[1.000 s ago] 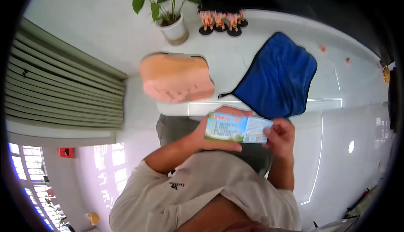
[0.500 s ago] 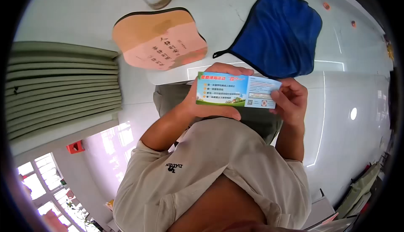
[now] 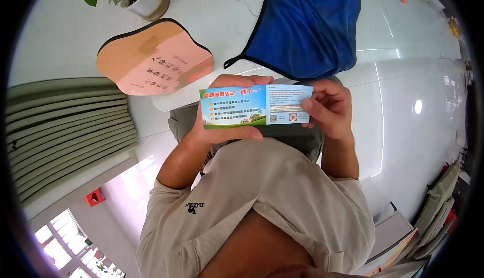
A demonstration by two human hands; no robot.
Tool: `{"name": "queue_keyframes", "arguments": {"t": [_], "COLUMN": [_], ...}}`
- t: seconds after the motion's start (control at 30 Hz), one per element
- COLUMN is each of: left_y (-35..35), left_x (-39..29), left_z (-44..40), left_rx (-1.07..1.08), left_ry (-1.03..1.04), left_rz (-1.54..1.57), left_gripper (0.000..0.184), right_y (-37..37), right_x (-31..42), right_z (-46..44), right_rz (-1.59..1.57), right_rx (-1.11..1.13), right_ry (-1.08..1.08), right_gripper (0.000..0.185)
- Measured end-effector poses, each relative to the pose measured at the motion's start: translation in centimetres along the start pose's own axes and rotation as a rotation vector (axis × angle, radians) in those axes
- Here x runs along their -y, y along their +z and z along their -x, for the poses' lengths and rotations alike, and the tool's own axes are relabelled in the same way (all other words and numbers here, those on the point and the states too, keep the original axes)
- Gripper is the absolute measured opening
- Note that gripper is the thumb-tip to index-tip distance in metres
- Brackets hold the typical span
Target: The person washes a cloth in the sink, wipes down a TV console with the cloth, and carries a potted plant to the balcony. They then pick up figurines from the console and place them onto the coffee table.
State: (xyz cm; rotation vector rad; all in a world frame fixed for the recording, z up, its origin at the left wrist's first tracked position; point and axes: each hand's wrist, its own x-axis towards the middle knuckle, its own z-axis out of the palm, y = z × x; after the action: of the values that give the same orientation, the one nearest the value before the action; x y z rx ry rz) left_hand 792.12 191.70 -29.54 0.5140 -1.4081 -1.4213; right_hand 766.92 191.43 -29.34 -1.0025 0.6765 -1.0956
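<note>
One camera is sitting on the person's head. It is looking forward and down. The shirt (image 3: 282, 197) is filling the bottom of the view, very near the camera. The left hand (image 3: 218, 134) and the right hand (image 3: 330, 110) are showing around the middle, a bit farther off. The table (image 3: 227, 31) is stretching away past them, up to the top. The camera is seeing very wide, so a curtain (image 3: 65, 131) and a window (image 3: 65, 232) are fitting in at the left.
</note>
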Motion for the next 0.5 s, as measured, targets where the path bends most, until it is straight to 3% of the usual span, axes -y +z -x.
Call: {"name": "queue_keyframes", "arguments": {"t": [0.5], "left_y": [0.48], "left_x": [-0.45], "left_z": [-0.22], "left_rx": [-0.01], "left_ry": [-0.005], "left_rz": [0.068], "left_gripper": [0.076], "right_y": [-0.18], "right_x": [-0.08], "right_z": [0.07], "right_rz": [-0.012], "right_rx": [0.017], "right_ry": [-0.016], "right_gripper": [0.017]}}
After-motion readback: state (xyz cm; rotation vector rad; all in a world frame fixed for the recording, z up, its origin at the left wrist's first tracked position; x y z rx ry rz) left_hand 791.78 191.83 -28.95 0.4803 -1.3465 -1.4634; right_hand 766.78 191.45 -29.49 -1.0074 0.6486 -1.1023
